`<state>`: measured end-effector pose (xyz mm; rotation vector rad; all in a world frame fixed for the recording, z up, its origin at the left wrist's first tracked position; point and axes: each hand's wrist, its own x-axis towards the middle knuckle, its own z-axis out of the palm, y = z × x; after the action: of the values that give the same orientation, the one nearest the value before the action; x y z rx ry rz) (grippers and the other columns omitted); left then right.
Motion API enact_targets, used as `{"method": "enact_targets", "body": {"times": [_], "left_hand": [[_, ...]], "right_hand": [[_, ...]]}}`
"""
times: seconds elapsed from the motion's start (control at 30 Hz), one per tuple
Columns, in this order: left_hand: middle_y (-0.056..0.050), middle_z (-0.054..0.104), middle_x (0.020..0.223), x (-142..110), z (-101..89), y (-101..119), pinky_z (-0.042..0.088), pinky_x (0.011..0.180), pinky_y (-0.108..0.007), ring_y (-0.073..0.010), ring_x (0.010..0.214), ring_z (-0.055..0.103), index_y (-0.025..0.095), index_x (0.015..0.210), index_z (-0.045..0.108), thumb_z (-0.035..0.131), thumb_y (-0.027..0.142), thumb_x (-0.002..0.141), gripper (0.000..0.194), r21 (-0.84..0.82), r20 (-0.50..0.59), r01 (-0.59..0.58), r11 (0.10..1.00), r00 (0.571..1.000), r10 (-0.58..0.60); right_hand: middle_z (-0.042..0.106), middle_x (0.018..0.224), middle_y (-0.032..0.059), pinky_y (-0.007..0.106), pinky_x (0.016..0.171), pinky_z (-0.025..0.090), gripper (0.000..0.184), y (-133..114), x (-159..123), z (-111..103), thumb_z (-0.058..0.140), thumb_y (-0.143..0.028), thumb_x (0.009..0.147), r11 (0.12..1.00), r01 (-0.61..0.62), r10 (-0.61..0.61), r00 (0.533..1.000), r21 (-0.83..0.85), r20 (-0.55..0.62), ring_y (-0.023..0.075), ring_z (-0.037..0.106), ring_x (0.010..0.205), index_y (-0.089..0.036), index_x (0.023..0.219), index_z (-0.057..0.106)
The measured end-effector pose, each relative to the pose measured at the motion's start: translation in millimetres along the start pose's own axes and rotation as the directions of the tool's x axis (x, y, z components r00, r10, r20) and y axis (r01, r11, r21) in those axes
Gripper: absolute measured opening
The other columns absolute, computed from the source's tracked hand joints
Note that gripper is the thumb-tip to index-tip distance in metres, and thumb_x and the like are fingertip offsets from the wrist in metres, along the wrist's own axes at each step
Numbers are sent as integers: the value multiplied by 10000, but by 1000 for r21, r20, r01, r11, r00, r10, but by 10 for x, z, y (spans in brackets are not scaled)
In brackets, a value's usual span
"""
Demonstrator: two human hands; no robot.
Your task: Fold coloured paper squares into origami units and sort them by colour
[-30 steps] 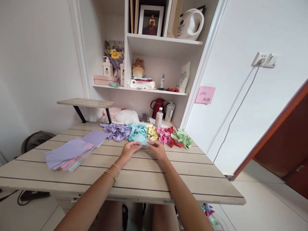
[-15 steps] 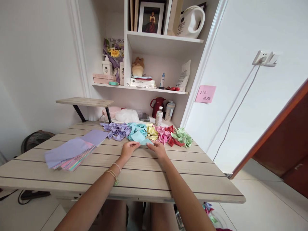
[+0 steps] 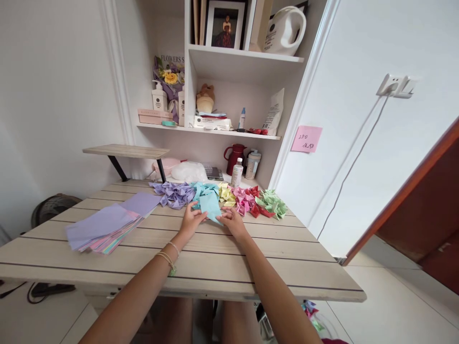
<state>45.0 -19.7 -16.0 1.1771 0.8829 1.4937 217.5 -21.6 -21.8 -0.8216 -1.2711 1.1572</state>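
Observation:
A light-blue sheet of folding paper (image 3: 211,205) is raised just above the table, between my hands. My left hand (image 3: 191,221) has its thumb at the lower left edge, with the fingers behind the sheet. At the lower right corner, my right hand (image 3: 233,221) pinches the same sheet between thumb and fingers. Just behind the sheet lie piles of folded paper pieces: purple (image 3: 175,195), light blue (image 3: 202,188), yellow (image 3: 226,194), pink (image 3: 244,200), red (image 3: 261,210) and green (image 3: 271,203).
A fanned stack of coloured paper sheets (image 3: 100,224) lies on the slatted table (image 3: 201,267) to the left. A small raised shelf (image 3: 125,151) stands behind it. At the back are a clear bottle (image 3: 236,173), a dark red jug (image 3: 234,158) and a tumbler (image 3: 253,165).
The blue sheet has turned in my hands and now stands more upright, a narrower shape facing me. My left fingers have spread upward a little beside it. The piles have not moved.

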Motion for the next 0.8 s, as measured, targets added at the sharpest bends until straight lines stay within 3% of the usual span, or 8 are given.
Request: {"method": "enact_targets", "body": {"times": [0.13,0.2,0.33,0.4,0.5,0.63,0.8], "left_hand": [[-16,630,564,-24,-9,15,483,506,-220,-123,487,605,133,830,526,681,429,672,370,60,119,119,991,985,-125],[-22,628,532,-33,-11,12,479,488,-223,-124,457,598,137,748,518,647,461,700,352,76,153,157,985,974,-167],[-108,710,747,-14,-7,-24,533,671,-305,-184,666,681,131,789,548,695,418,671,343,-15,199,151,988,969,-145],[-139,713,847,14,-9,-59,521,779,-352,-216,789,683,117,787,579,723,394,641,345,-45,188,116,992,976,-106],[-137,713,893,54,-27,-102,492,857,-398,-246,874,668,105,839,633,743,375,603,375,-20,140,61,998,988,-58],[-122,700,979,56,-52,-74,459,914,-407,-257,953,641,113,916,673,757,311,574,405,82,107,-36,996,994,28],[-117,706,960,-2,-27,23,477,892,-384,-249,933,648,105,941,676,792,240,518,459,69,90,-12,998,996,6]], "right_hand": [[622,689,7,255,593,408,337,15,2,14,727,-402,582,996,43,-36,996,-76,85,130,530,616,-169,805,630],[602,673,4,256,596,399,268,23,13,3,701,-407,604,975,102,-90,993,-198,71,131,512,620,-167,701,632],[538,603,-23,245,555,367,265,15,22,-34,704,-374,603,892,169,-181,983,-419,10,115,456,561,-173,771,666],[531,579,-35,237,517,355,382,-6,8,-33,695,-370,625,909,150,-152,988,-389,25,105,438,514,-171,948,649],[610,650,-8,237,511,385,502,-42,-23,0,677,-372,655,946,149,-112,984,-287,141,115,490,525,-175,1108,586],[669,831,45,266,602,447,373,-55,-24,29,709,-367,612,928,195,-152,976,-317,154,157,572,676,-181,933,671],[656,730,44,285,611,448,301,-38,38,-29,725,-435,587,942,117,-127,992,-316,-9,164,552,648,-167,715,679]]}}
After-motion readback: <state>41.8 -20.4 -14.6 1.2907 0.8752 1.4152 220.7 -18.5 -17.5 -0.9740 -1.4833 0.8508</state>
